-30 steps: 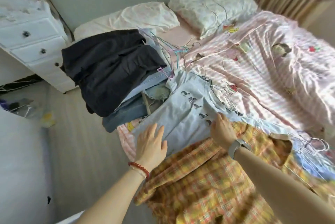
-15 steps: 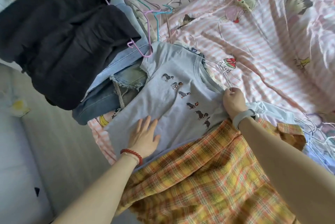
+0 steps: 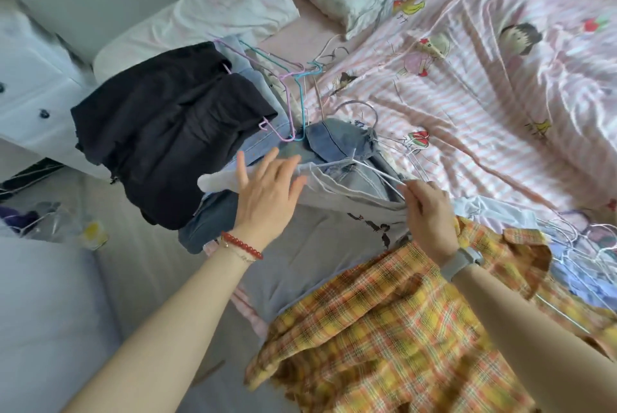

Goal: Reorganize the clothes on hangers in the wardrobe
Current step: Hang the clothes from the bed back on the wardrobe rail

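Note:
A grey T-shirt [image 3: 320,245] with small dark prints lies on the bed's near edge, over a white wire hanger [image 3: 364,167]. My right hand [image 3: 430,215] pinches that hanger's wire at the shirt's collar. With fingers straight, my left hand [image 3: 267,192] rests on the shirt's pale left sleeve [image 3: 217,180]. Blue denim [image 3: 337,142] shows just beyond the collar. A yellow plaid shirt [image 3: 384,329] lies over the T-shirt's lower part, under my right forearm. To the left, a black garment [image 3: 167,132] tops a pile of jeans on pink and teal hangers [image 3: 293,88].
The pink striped duvet [image 3: 467,105] covers the bed, with two pillows [image 3: 217,12] at its head. More white wire hangers [image 3: 587,242] with clothes lie at the right edge. A white drawer unit [image 3: 30,88] stands at the left, with clutter on the floor [image 3: 50,222] below it.
The T-shirt's top has slid toward me, uncovering the white hanger and the denim beneath. My left hand has moved up from the shirt's body to its sleeve. My right hand stays at the collar.

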Demonstrator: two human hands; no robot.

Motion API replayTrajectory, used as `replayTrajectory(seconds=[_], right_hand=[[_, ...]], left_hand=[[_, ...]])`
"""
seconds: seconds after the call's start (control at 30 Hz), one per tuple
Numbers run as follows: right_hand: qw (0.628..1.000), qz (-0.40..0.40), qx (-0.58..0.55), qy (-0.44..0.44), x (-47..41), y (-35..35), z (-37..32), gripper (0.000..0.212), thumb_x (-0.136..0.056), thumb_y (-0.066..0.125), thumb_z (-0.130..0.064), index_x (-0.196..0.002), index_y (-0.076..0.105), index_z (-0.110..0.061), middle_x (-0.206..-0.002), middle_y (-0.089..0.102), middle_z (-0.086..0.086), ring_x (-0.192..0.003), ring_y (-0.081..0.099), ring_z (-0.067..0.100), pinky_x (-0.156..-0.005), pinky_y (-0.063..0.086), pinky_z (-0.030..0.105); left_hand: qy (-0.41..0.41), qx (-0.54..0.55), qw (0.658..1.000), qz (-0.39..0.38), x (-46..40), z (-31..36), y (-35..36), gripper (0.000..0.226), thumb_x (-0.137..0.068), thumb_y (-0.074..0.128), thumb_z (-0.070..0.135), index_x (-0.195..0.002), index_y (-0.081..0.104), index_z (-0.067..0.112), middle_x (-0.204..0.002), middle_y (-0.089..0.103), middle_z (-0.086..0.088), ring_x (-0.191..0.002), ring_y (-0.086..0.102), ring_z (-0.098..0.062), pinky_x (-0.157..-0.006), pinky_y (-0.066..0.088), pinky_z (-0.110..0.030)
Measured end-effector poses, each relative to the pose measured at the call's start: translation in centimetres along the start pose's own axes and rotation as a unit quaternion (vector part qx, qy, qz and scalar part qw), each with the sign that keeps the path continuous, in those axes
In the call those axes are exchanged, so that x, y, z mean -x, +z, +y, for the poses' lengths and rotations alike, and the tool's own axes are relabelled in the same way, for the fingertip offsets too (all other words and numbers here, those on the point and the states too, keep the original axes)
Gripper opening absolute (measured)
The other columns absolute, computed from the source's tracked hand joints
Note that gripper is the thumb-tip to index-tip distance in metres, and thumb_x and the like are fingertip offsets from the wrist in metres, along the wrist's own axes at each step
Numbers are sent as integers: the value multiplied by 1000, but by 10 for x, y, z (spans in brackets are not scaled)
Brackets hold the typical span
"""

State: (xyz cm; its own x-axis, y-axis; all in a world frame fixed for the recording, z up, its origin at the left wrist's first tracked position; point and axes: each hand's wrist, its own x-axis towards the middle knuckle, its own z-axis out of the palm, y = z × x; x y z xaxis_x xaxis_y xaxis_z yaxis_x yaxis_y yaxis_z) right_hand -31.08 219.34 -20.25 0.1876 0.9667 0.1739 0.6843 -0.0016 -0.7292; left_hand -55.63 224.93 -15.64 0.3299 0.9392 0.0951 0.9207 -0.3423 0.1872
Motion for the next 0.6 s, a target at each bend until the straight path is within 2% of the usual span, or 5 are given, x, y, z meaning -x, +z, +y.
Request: replayTrajectory(seconds=[0.1,0.3,0.43,0.53,0.6], right_hand=[[999,-17,33,-33,4,-2,-21,18,-91,53,-13,-86,67,-3,-74,63,6,-70,50,24,-73,34,39],[984,-76,51,-153,49,15,-81,12,-83,63,-10,-90,71,-4,-69,64,7,-64,60,28,-62,45,43],[957,-196,32,-211,92,41,-132,34,-89,45,-33,-104,68,-12,-83,66,4,-78,62,26,-69,42,39],[923,-281,42,-259,125,64,-165,49,-93,28,-44,-126,54,-19,-115,62,3,-106,56,23,-87,37,40],[888,-335,57,-310,145,81,-187,42,-94,36,-35,-129,50,-15,-123,59,6,-114,53,26,-94,37,39]], left_hand=[[-51,141,988,-45,35,-9,-20,38,-98,29,29,-100,59,6,-97,66,-13,-92,60,-35,-84,41,-43],[-155,271,947,-81,160,-36,-56,19,-98,38,19,-99,57,17,-91,61,-1,-85,56,-13,-72,40,-20],[-245,268,932,-8,251,-55,-86,30,-98,39,14,-77,46,35,-66,50,16,-63,48,10,-62,35,-6],[-305,236,921,54,328,-76,-110,27,-97,42,13,-79,49,31,-70,55,15,-67,52,1,-63,36,-13],[-345,226,905,105,383,-87,-122,20,-96,42,11,-84,56,20,-77,58,4,-72,54,-16,-68,36,-19]])
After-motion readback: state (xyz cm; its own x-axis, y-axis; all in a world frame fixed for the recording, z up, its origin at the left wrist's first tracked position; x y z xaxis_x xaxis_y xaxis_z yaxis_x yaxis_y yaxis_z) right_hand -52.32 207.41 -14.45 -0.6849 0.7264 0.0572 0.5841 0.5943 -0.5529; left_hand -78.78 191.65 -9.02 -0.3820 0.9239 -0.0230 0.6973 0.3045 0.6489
